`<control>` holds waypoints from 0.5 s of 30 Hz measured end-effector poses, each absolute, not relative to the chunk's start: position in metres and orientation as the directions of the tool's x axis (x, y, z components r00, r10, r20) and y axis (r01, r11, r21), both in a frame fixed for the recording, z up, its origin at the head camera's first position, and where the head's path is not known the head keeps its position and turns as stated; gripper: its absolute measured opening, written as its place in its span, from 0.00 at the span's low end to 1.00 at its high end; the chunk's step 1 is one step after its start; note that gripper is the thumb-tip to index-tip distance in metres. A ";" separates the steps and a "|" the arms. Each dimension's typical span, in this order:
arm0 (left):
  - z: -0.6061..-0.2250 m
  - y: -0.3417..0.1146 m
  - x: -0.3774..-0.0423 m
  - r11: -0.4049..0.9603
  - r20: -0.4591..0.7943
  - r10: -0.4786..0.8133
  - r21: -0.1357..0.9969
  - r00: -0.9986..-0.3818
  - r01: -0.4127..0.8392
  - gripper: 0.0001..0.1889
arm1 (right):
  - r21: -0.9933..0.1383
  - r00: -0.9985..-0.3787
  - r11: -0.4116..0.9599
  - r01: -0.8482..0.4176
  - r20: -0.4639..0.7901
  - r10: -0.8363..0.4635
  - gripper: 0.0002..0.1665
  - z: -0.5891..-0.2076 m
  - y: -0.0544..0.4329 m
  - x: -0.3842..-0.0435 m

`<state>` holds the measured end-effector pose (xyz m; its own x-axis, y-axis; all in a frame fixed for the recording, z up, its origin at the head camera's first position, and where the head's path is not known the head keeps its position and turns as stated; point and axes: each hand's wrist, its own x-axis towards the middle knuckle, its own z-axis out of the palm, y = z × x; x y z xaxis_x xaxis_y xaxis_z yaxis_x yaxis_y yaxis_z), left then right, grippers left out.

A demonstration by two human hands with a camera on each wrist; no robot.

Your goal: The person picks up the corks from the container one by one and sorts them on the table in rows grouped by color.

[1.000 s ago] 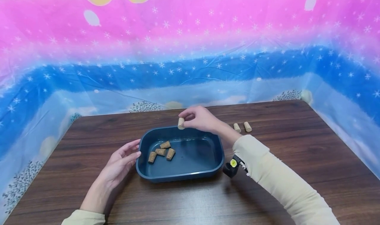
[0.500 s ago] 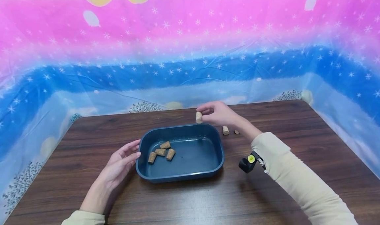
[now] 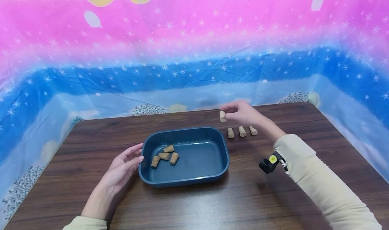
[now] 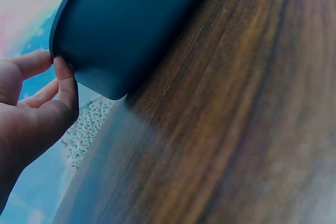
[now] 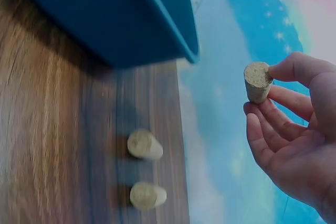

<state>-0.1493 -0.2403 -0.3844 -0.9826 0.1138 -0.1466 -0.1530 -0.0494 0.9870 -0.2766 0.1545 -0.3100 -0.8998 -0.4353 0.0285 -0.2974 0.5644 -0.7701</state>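
My right hand [image 3: 243,113] pinches a light cork stopper [image 3: 223,116] between thumb and fingers, raised above the table beyond the bin's far right corner. In the right wrist view the cork [image 5: 258,81] shows its round end, held at the fingertips. My left hand [image 3: 123,167] touches the left side of the dark blue plastic bin [image 3: 185,182] at its rim, fingertips on the outside. Several darker corks [image 3: 164,156] lie in the bin's left half. Beside its right end, three light corks [image 3: 242,132] form a row on the table.
A dark wood-grain table [image 3: 194,209] carries everything. Behind it hangs a pink and blue snowflake cloth [image 3: 182,54]. A black wrist camera [image 3: 268,163] hangs under the right sleeve [image 3: 322,179], low over the table.
My right hand has moved to the right with its cork, from above the bin's far rim to past its right corner. The light-cork row now shows fully. My left hand stays put.
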 end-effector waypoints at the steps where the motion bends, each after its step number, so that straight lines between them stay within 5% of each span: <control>1: -0.384 -0.240 -0.149 -0.049 -0.148 0.113 0.987 -0.983 -0.154 0.31 | -0.771 -0.902 0.564 -0.297 0.032 -0.431 0.25 -0.311 0.158 -0.277; 15: -0.385 -0.241 -0.150 -0.043 -0.156 0.112 0.986 -0.981 -0.161 0.31 | -0.743 -0.936 0.623 -0.246 0.014 -0.353 0.25 -0.328 0.218 -0.287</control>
